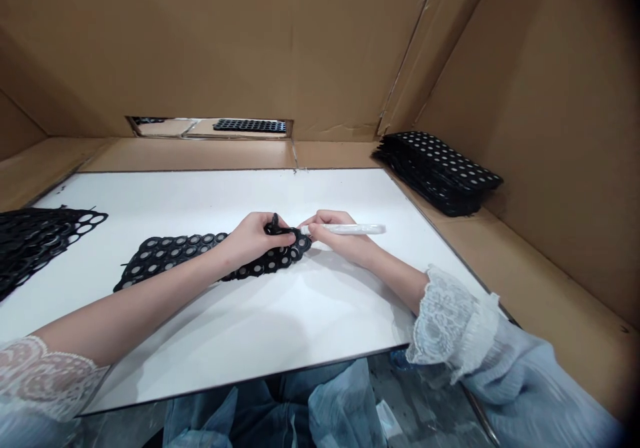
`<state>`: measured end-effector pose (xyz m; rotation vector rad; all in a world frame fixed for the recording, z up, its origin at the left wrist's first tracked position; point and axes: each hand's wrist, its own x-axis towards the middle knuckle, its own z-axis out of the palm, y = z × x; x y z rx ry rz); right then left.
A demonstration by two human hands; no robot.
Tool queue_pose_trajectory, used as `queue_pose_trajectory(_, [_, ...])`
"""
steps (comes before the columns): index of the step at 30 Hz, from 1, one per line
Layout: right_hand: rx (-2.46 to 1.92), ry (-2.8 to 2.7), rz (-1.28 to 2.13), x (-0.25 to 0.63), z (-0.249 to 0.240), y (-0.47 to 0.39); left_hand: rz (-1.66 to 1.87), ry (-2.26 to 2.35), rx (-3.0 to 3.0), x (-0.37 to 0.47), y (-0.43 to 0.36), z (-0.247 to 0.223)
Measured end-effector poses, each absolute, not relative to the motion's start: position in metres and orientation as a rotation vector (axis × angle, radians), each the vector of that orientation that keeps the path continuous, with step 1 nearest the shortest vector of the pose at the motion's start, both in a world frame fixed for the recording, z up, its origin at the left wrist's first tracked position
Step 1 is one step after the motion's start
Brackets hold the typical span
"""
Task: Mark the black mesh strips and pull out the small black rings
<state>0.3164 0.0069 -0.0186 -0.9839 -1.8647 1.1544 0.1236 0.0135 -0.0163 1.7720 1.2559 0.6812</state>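
Note:
A black sheet with rows of round holes, many filled by pale discs, (173,251) lies on the white tabletop, its right end lifted slightly between my hands. My left hand (260,238) pinches that end, with a small black loop or flap standing up by the thumb. My right hand (337,235) is closed on a white pen-like tool (367,229), its tip against the sheet's right edge. The left forearm covers part of the sheet. What the tool's tip touches exactly is too small to make out.
A heap of black perforated pieces (40,241) lies at the left. On the cardboard ledge (540,268) at right rests a stack of black dotted sheets (440,168). Cardboard walls (210,48) enclose the white table (240,341); a slot in the back wall shows another black sheet (250,125).

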Motion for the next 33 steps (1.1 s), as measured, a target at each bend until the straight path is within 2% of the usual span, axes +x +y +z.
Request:
queue_pose_trajectory(11, [-0.960,-1.796,1.223,0.318,-0.021,0.006,0.601,1.291,1.652,0.122,0.016,-0.014])
queue_pose_trajectory(17, [-0.960,-1.911,1.102,0.320,-0.025,0.008,0.602,1.239,1.678,0.124,0.017,-0.013])
queue_pose_trajectory(27, [-1.043,-2.234,0.503,0.305,-0.029,0.008,0.683,1.299,1.980,0.131,0.011,-0.015])
queue_pose_trajectory(33, [-1.112,-2.210,0.291,0.297,-0.034,0.010,0.734,1.226,1.972,0.129,0.012,-0.015])
